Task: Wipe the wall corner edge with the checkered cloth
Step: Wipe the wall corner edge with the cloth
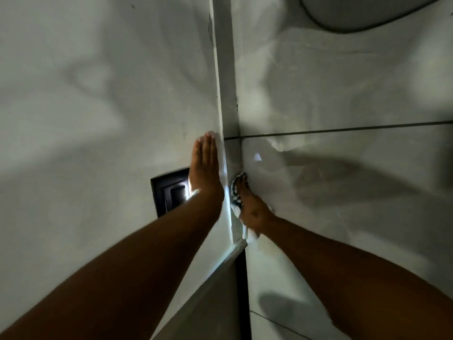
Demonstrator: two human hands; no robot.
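Note:
A white wall corner edge runs down the middle of the view between two pale walls. My left hand lies flat against the left wall just beside the edge, fingers straight and together, holding nothing. My right hand presses the checkered cloth against the right side of the edge. The cloth shows as a dark-and-white patterned bunch above my fingers and a white fold below my wrist; the rest is hidden under the hand.
A black wall switch plate sits on the left wall, partly behind my left hand. A dark grout line crosses the tiled right wall. A dark vertical gap runs below the corner. A curved white fixture shows at top right.

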